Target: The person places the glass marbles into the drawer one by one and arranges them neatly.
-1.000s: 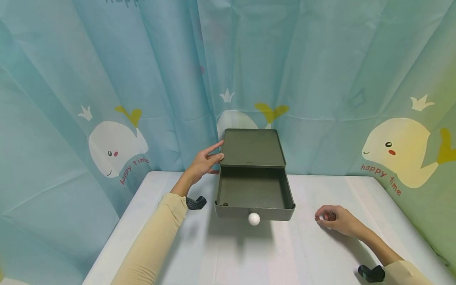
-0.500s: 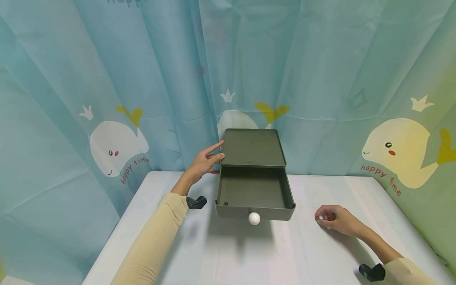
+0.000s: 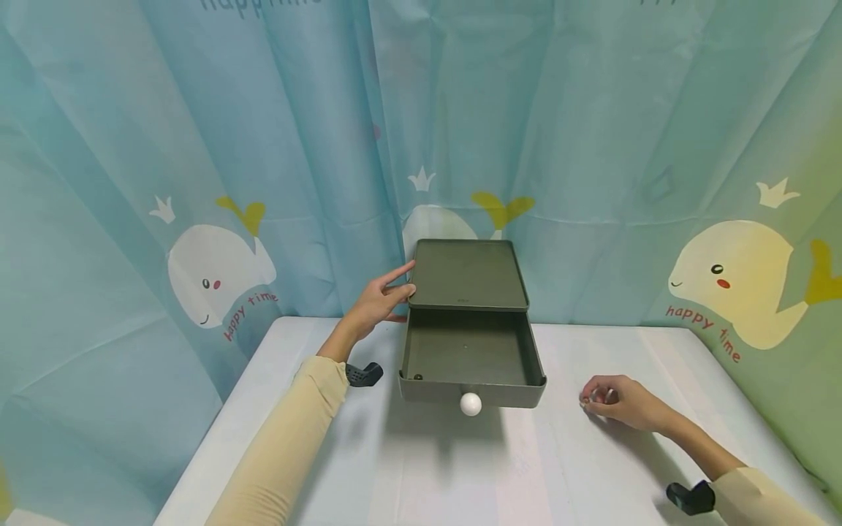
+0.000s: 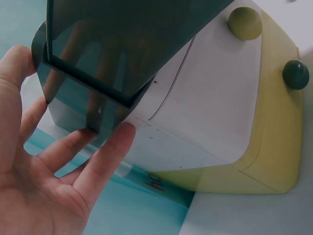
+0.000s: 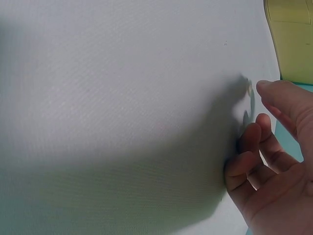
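A dark green drawer unit [image 3: 467,274] stands at the back middle of the table, its top drawer [image 3: 467,347] pulled out and fitted with a white knob [image 3: 471,404]. One small brown round thing [image 3: 417,377] lies in that drawer's front left corner. My left hand [image 3: 371,307] rests its spread fingers [image 4: 110,156] against the unit's left side. Low over the table at the right, my right hand [image 3: 625,402] pinches a thin, pale, curved thing [image 5: 252,100] by its fingertips; the fingers hide much of it, so its kind is unclear.
Beneath the green drawer, the left wrist view shows a white drawer [image 4: 215,98] with a yellow knob [image 4: 245,23] and a yellow drawer [image 4: 279,122] with a green knob [image 4: 296,74]. A blue whale-print curtain [image 3: 316,146] hangs behind the white table [image 3: 473,475].
The right hand has shifted very slightly, and a paler bit shows at its fingertips. My left hand and the drawer stay as they were.
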Demonstrator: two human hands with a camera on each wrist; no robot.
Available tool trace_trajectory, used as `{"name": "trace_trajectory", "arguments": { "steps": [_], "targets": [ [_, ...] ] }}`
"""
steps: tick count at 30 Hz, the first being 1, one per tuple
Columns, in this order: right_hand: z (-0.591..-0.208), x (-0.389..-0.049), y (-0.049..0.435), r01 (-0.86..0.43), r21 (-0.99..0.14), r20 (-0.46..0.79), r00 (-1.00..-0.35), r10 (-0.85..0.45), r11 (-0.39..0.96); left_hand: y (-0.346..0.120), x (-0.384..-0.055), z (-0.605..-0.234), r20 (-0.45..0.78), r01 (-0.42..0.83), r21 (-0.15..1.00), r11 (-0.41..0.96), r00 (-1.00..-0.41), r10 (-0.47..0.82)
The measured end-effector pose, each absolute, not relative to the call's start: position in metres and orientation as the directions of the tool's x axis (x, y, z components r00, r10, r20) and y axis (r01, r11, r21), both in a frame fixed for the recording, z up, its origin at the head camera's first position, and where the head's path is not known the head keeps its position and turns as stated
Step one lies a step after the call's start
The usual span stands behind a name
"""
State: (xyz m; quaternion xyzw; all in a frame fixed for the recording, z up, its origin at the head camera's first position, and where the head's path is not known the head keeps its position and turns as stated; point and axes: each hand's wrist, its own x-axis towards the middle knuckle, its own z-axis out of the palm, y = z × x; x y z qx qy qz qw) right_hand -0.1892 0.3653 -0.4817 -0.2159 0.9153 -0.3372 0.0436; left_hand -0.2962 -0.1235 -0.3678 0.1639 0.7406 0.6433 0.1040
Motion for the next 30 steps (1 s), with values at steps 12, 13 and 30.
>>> {"name": "trace_trajectory", "arguments": {
  "steps": [12,13,30],
  "targets": [
    [-0.470,-0.188,0.363,-0.439,-0.638,0.165,-0.880,-0.445,0.633,-0.124,-0.298,-0.370,0.057,0.109,0.987,0.120,-0.925,0.375],
    [-0.468,-0.188,0.362,-0.447,-0.637,0.177,-0.878,-0.446,0.628,-0.124,-0.299,-0.370,0.057,0.109,0.987,0.120,-0.925,0.375],
    [-0.440,-0.192,0.360,-0.479,-0.613,0.242,-0.871,-0.428,0.628,-0.124,-0.296,-0.368,0.052,0.104,0.987,0.119,-0.925,0.377]
  ]
}}
